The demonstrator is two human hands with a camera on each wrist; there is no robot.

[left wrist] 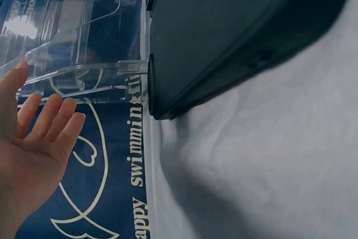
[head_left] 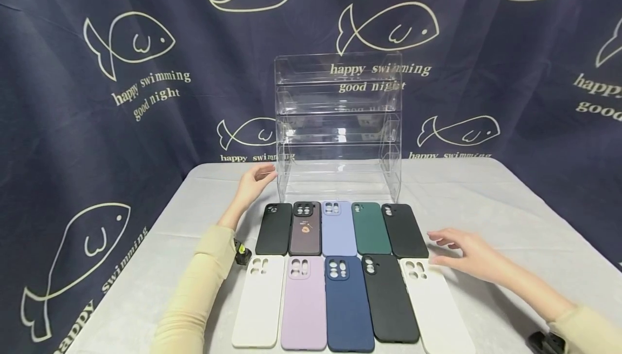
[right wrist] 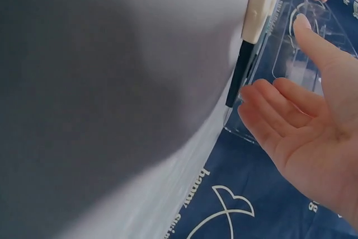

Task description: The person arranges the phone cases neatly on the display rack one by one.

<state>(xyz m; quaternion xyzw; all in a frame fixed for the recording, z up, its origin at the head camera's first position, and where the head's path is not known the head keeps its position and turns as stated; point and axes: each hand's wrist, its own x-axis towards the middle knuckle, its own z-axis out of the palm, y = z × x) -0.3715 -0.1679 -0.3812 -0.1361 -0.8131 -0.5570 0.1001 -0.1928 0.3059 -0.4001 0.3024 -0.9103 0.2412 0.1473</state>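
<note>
A clear acrylic tiered rack (head_left: 338, 168) stands at the back of the table. My left hand (head_left: 255, 184) is beside its lower left side, fingertips right at the edge, fingers loosely extended. In the left wrist view the left palm (left wrist: 36, 155) shows with nothing in it. Two rows of phone cases lie in front of the rack. My right hand (head_left: 468, 254) hovers at the right end of the rows, near a black case (head_left: 404, 232) and a white case (head_left: 437, 305). Its fingers (right wrist: 274, 110) are slightly bent and hold nothing.
The back row also has a black case (head_left: 274, 230), a brown printed one (head_left: 305, 238), a periwinkle one (head_left: 339, 235) and a green one (head_left: 372, 230). In front lie white (head_left: 258, 305), lilac (head_left: 303, 311), navy (head_left: 349, 308) and black (head_left: 392, 305) cases. A fish-print curtain (head_left: 146, 143) hangs behind.
</note>
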